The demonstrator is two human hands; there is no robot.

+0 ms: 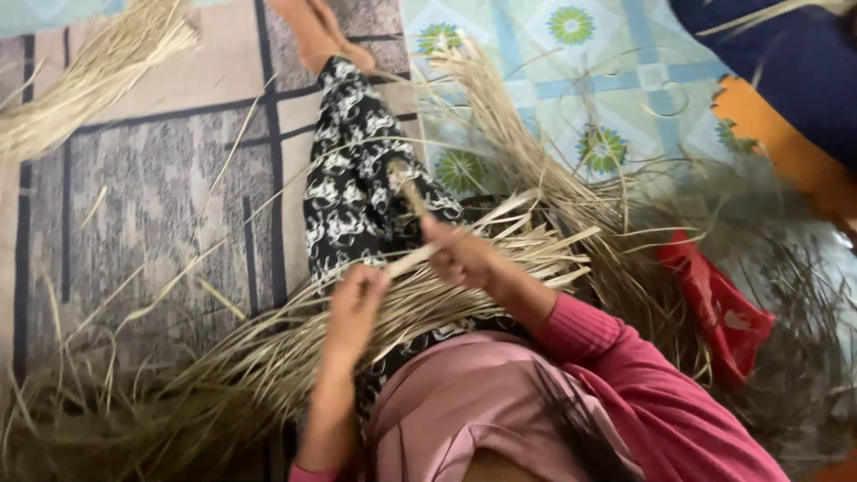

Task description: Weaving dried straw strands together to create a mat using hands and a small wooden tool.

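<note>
Pink sleeve (625, 375), both hands (357, 303) amid dry straw strips (500, 250), red cloth (714, 303) beside.

A flat pale straw strip (412, 261) (dry and stiff-looking) lies slanted across the lap, pinched at its lower end by the left hand (357, 303) and higher up by the right hand (464, 257), over a wide bundle of similar dry strips (268, 357).

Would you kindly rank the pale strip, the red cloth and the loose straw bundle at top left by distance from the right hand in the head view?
1. Pale strip: gripped in the right hand.
2. Red cloth: on the floor, out beyond the pink sleeve.
3. Straw bundle: farthest, in the picture's top-left corner.
</note>
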